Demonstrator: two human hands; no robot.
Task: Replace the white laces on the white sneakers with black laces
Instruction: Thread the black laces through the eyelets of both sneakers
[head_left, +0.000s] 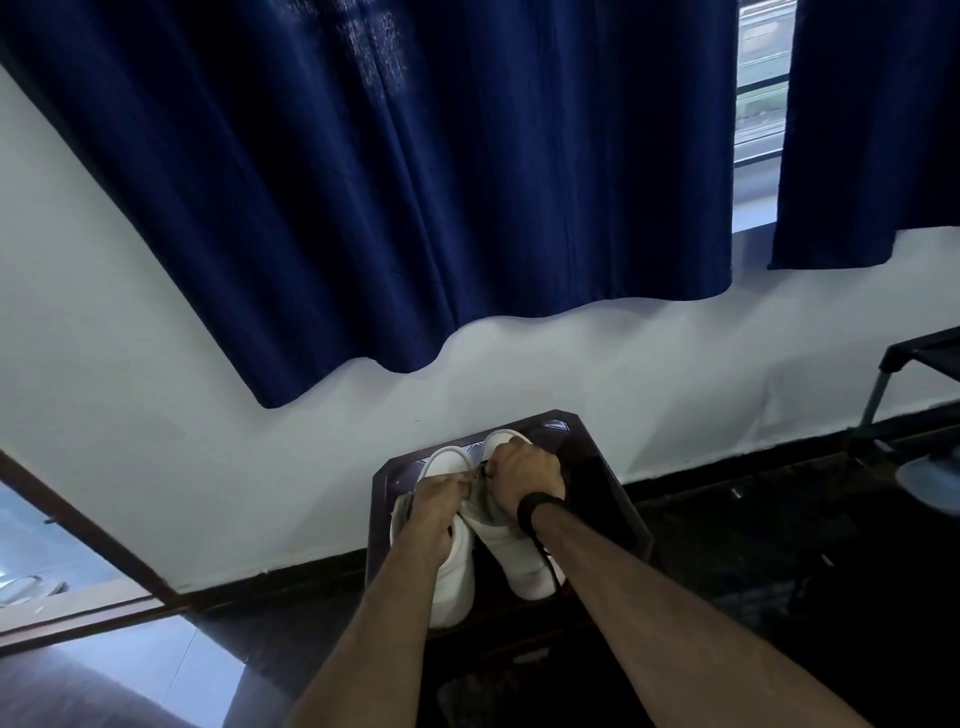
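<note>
We are working both hands at the sneakers (467, 540) on the dark surface (613, 519) at six o'clock, left grip (434, 512) and right grip (524, 475) pinching what we judge are limp, light laces, best held near their stiff tips.

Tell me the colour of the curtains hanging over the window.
Dark navy blue curtains, plain, clearest in the head view.
</note>
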